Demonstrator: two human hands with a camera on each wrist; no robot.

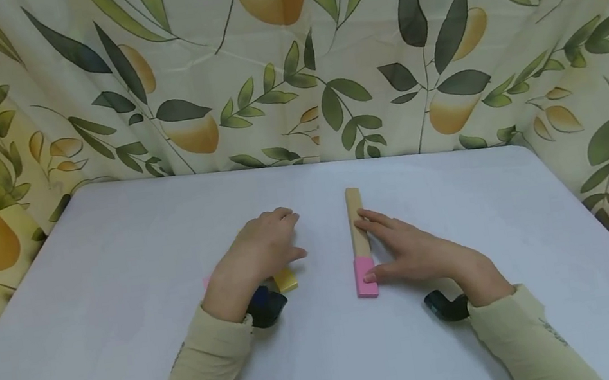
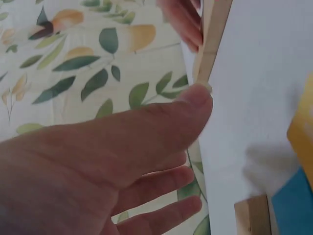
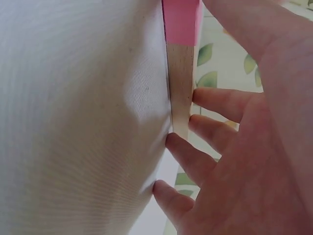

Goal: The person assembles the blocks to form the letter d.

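A long, narrow wooden bar [image 1: 357, 225] with a pink end piece [image 1: 366, 277] lies lengthwise on the table. My right hand [image 1: 421, 251] is at its right side, fingers extended, fingertips touching the bare wood and thumb on the pink part. In the right wrist view the fingers are spread along the wooden bar [image 3: 181, 81]. To the left, my left hand [image 1: 257, 252] hovers with relaxed fingers and nothing in them. Partly hidden beneath it is a yellow block [image 1: 285, 280]. The left wrist view also shows a blue block [image 2: 292, 205] and a plain wooden block [image 2: 253, 215] nearby.
A white-covered table [image 1: 316, 357] spreads under both hands. Behind it hangs a curtain [image 1: 269, 104] printed with leaves and fruit. A small pink edge [image 1: 206, 283] shows beside the left wrist. Dark wrist cameras sit under the left wrist [image 1: 267, 307] and right wrist [image 1: 446, 306].
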